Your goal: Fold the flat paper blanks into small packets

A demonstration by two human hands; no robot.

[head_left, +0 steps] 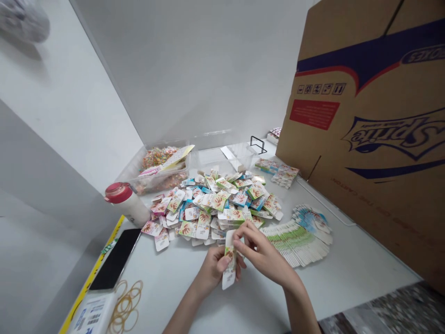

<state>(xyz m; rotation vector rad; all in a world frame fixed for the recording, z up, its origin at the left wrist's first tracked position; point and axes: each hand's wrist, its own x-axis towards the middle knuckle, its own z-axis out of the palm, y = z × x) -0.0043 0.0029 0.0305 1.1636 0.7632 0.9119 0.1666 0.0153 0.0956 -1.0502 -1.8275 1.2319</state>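
Note:
My left hand (pixel 211 272) grips a short stack of white-backed printed cards (pixel 229 268) from below, holding it upright. My right hand (pixel 261 250) pinches the top of the same stack between its fingertips. Just beyond my hands lies a loose heap of similar cards (pixel 208 208) in green, blue and pink prints. To the right, a long fanned row of neatly overlapped cards (pixel 295 243) lies on the white table (pixel 194 287), close to my right fingers. What the held cards show is mostly hidden by my fingers.
A clear plastic tub of colourful small items (pixel 160 167) stands behind the heap, beside a red-capped white bottle (pixel 127 203). A black phone (pixel 115 258) and loose rubber bands (pixel 125 306) lie at left. A large Sprite carton (pixel 361 116) stands at right.

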